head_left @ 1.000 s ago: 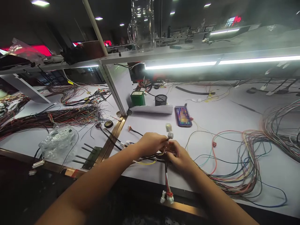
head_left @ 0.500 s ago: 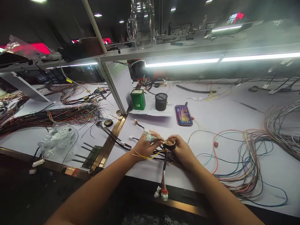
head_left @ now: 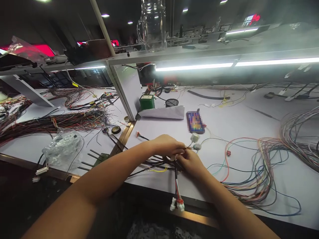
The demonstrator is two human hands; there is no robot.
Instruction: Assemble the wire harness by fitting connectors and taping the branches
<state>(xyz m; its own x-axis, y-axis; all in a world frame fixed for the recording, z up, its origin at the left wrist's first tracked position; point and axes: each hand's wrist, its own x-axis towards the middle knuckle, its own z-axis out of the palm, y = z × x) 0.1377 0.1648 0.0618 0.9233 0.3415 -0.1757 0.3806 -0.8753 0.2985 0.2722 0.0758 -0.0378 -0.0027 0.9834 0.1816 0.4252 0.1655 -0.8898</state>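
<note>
My left hand [head_left: 168, 145] is closed and reaches across the wire harness. A roll of tape [head_left: 171, 158], mostly hidden, shows under its fingers and seems to be in its grip. Close beside it, my right hand [head_left: 191, 161] pinches the harness wires, its fingertips nearly touching the left ones. Two white connectors [head_left: 196, 146] stick out past both hands on short wires. Black-sleeved branches [head_left: 152, 162] of the harness run left, with a yellow wire [head_left: 159, 170] among them. Another branch hangs over the front edge, ending in white and red connectors [head_left: 180, 205].
Loose coloured wires [head_left: 266, 179] spread over the right side. Behind my hands lie a phone-like item [head_left: 195, 122], a curled paper sheet [head_left: 161, 113], a green box [head_left: 147, 102] and a mesh cup [head_left: 171, 103]. A pegged plate [head_left: 101, 159] and plastic bag [head_left: 63, 149] are left.
My left hand has moved right, over the harness, and the white connectors have swung right. The tape roll, earlier in my right hand, is now mostly covered. The paper's front edge has curled up.
</note>
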